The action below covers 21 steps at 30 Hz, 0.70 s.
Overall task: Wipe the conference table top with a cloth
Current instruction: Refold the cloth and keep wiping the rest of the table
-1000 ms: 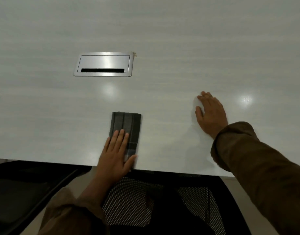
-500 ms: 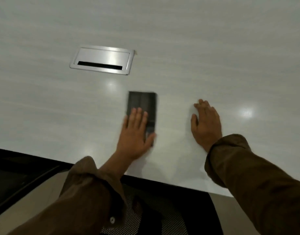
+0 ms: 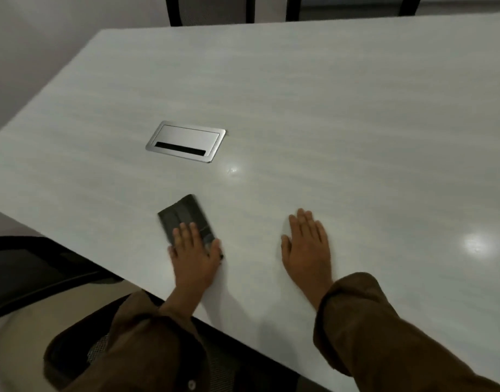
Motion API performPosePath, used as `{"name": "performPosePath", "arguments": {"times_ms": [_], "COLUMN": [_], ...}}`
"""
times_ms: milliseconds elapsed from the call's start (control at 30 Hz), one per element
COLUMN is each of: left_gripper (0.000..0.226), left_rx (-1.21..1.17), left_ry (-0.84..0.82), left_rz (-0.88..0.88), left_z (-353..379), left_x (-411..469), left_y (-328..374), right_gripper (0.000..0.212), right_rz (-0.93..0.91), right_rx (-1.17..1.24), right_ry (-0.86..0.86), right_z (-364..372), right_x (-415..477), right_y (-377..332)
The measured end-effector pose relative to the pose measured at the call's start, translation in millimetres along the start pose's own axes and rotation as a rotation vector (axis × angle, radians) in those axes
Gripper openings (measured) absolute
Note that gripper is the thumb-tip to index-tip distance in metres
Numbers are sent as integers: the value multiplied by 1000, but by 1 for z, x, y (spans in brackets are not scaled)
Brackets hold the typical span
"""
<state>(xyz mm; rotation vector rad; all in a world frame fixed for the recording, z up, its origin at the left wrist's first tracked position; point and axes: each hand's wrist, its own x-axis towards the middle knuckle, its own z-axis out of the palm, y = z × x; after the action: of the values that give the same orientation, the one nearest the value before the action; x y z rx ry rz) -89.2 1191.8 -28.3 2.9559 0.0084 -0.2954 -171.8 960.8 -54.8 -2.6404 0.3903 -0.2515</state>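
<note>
A dark grey folded cloth [image 3: 184, 213] lies flat on the white conference table top [image 3: 328, 123], a little in from the near edge. My left hand [image 3: 195, 253] presses down on the cloth's near half with straight fingers, the thumb along its right side. My right hand [image 3: 306, 244] rests flat on the bare table to the right of the cloth, fingers together and straight, apart from the cloth.
A silver cable hatch [image 3: 185, 141] is set into the table beyond the cloth. Black mesh chairs stand at the near edge below my arms [image 3: 31, 267] and across the far edge [image 3: 209, 9]. The table's left corner lies at the upper left.
My left hand slid the cloth away from the near edge onto the table and turned it slightly left. The view lifted, showing the far edge. My right hand stayed flat.
</note>
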Motion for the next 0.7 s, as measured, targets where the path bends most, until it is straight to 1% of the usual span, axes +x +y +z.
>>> {"name": "performPosePath", "arguments": {"times_ms": [67, 100, 133, 167, 233, 267, 333, 400, 467, 500, 600, 633, 700], "left_gripper": [89, 85, 82, 80, 81, 82, 90, 96, 95, 93, 91, 91, 89], "left_rx": [56, 104, 147, 173, 174, 166, 114, 59, 23, 32, 90, 96, 92], "left_ry": [-5, -27, -41, -46, -50, -33, 7, 10, 16, 15, -2, -24, -5], "left_rz": [221, 336, 433, 509, 580, 555, 355, 140, 58, 71, 241, 283, 356], "left_z": [15, 22, 25, 25, 21, 17, 8, 4, 6, 5, -1, -3, -4], "left_x": [-18, -29, -41, -45, -35, -24, 1, 22, 42, 52, 86, 105, 141], "left_y": [39, 47, 53, 54, 44, 38, 34, 50, 76, 86, 110, 125, 159], "right_gripper": [50, 49, 49, 50, 57, 61, 64, 64, 60, 58, 56, 55, 55], "right_rz": [-202, -274, -307, -300, -156, -72, 66, 107, 80, 72, 56, 57, 52], "right_rx": [19, 21, 0, -25, -49, -58, -112, -161, -198, -200, -198, -198, -187], "right_ry": [-88, -132, -175, -179, -122, -100, -70, -6, 83, 125, 176, 190, 199], "right_z": [-23, -33, -49, -62, -88, -99, -108, -107, -100, -96, -94, -93, -94], "right_x": [5, 7, 11, 17, 32, 35, 29, 23, 19, 18, 17, 19, 21], "right_y": [38, 56, 78, 102, 147, 164, 186, 193, 194, 193, 192, 195, 194]}}
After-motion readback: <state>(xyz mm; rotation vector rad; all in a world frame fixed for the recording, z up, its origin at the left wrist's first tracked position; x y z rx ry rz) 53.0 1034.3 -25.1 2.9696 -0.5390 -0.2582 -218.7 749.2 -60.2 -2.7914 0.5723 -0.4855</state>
